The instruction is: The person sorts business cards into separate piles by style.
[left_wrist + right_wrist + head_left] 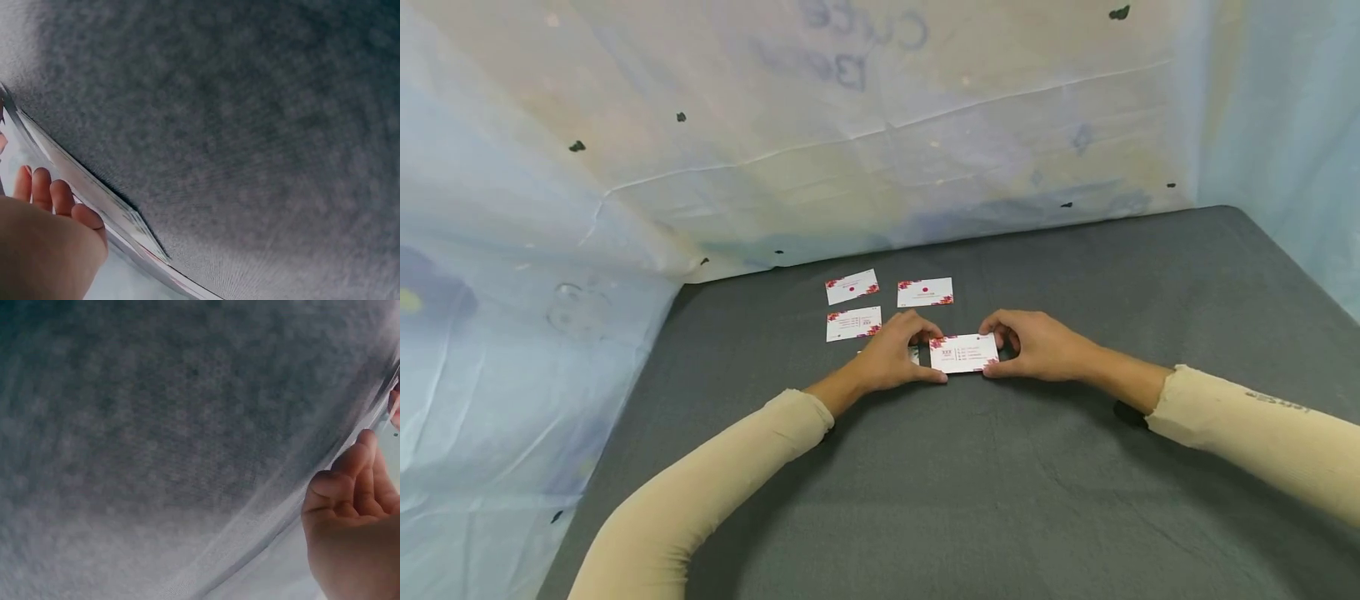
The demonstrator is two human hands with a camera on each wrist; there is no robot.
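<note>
While both hands meet mid-desk point(1075, 467), the left hand point(895, 357) and right hand point(1037, 343) pinch the stack of cards point(964, 352) by its short ends with curled fingers, seemingly squaring it; three dealt cards point(853, 323) lie just behind, spaced in a grid

Dark grey felt-like table point(1075, 467) w/ three white cards laid flat near its far left corner, each w/ red corner decoration: two side by side in back, card at back left point(852, 286) and card at back right point(925, 292), plus a third card point(853, 323) just in front of the left one. Behind and to both sides hangs a pale, wrinkled plastic sheet point(850, 125) w/ small dark specks and faint mirrored writing up top.
</note>
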